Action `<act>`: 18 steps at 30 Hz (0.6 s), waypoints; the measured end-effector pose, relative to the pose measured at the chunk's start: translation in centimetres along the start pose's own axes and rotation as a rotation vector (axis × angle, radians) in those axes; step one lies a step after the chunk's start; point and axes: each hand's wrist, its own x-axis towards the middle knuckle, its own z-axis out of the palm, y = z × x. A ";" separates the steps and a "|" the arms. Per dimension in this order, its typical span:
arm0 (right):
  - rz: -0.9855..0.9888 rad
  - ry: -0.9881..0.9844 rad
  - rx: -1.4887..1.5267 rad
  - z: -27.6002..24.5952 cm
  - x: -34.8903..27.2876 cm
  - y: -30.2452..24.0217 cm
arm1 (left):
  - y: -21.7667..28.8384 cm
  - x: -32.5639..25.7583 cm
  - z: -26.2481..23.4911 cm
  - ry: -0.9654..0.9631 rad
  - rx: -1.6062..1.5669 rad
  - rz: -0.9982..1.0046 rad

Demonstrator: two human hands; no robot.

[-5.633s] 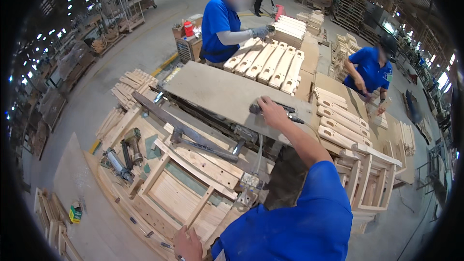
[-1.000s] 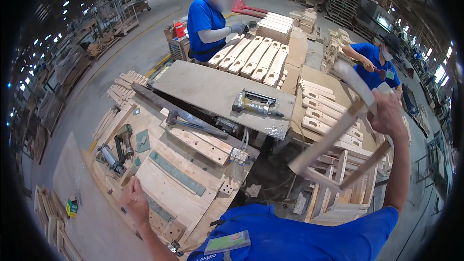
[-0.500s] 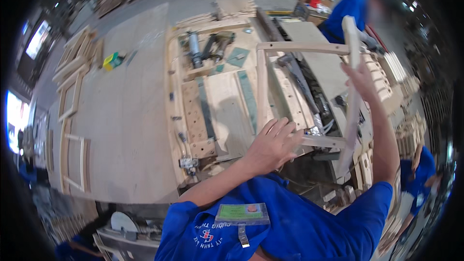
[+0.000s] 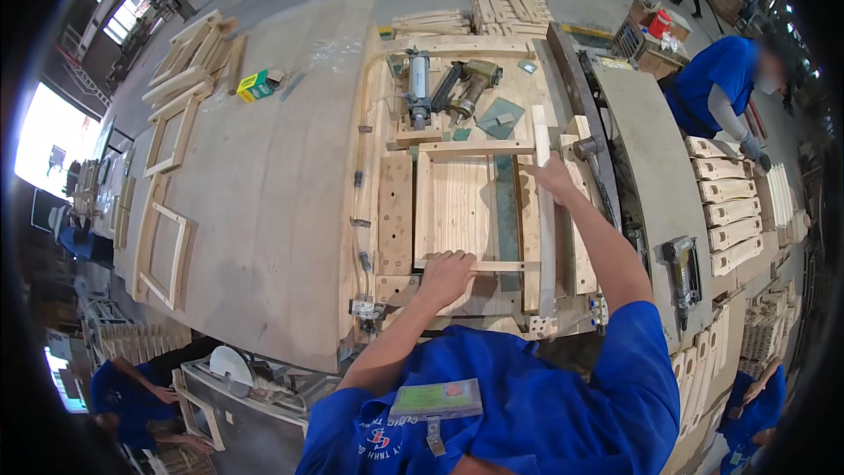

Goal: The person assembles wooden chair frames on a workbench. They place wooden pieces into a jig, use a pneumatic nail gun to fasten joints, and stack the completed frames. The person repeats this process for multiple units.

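Note:
A pale wooden frame (image 4: 483, 149) lies in the wooden jig (image 4: 396, 211) on the bench in front of me. Its near crossbar (image 4: 505, 266) is under my left hand (image 4: 447, 280), whose fingers curl over the bar close to the left corner. My right hand (image 4: 554, 179) grips the frame's long right-hand rail (image 4: 545, 246) near its far end, and that rail sticks out past the far crossbar. Just right of this hand rests a hammer (image 4: 587, 149) with a dark handle.
Beyond the frame are an air cylinder (image 4: 419, 88) and a nail gun (image 4: 476, 88). Another nail gun (image 4: 681, 281) lies to the right. More frames (image 4: 167, 246) and a green-yellow box (image 4: 258, 85) are at left. A co-worker (image 4: 716, 79) reaches to stacked wooden pieces (image 4: 730, 202) at right.
The wooden frame came down from a raised, tilted position at the right and now lies flat in the jig. Both hands moved with it, my right hand leftward and down.

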 end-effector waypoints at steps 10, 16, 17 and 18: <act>-0.231 0.151 -0.560 2.5 1.0 3.4 | 0.6 0.2 0.7 0.069 -0.036 -0.065; -0.805 0.025 -0.742 5.7 -11.4 1.6 | 0.3 -0.8 2.0 0.129 -0.081 -0.098; -0.847 -0.152 -0.668 6.6 -14.2 2.1 | 0.0 -0.8 2.0 0.109 -0.060 -0.094; -0.717 -0.373 -0.811 7.3 -17.0 1.5 | -0.4 -1.1 2.2 0.083 -0.040 -0.098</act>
